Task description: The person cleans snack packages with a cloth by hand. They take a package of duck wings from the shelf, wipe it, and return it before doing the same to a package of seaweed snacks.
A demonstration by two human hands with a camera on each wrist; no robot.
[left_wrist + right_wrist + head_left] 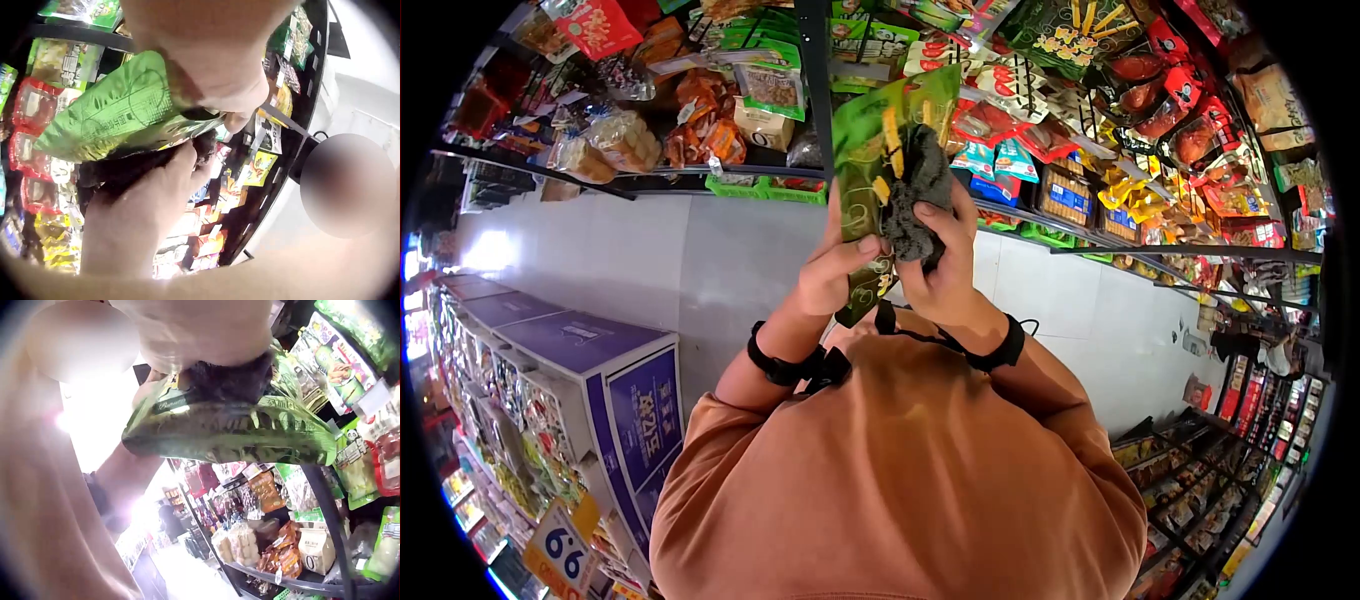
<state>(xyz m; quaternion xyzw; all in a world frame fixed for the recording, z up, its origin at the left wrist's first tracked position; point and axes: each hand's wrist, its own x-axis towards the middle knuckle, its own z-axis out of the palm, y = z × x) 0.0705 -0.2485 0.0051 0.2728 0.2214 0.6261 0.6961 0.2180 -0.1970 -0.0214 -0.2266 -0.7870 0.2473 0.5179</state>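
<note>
A green snack bag (pixel 862 190) with yellow stick-shaped pieces printed on it is held up in front of the chest. My left hand (pixel 832 272) grips its lower left part, thumb across the front. In my right hand (pixel 943 255) is a bunched dark grey cloth (pixel 920 190), pressed against the bag's printed face. The left wrist view shows the bag's bright green back (pixel 119 112), with the cloth partly hidden behind it. In the right wrist view the bag (pixel 231 434) spreads below the right hand (pixel 200 337), the dark cloth between them.
Shelves packed with bagged snacks (pixel 1190 130) stand ahead, with a dark shelf edge (pixel 1120 240) running below them. A dark upright post (pixel 814 90) divides the shelving. Behind on the left is a purple display stand (pixel 580 335); more racks (pixel 1210 480) stand behind on the right.
</note>
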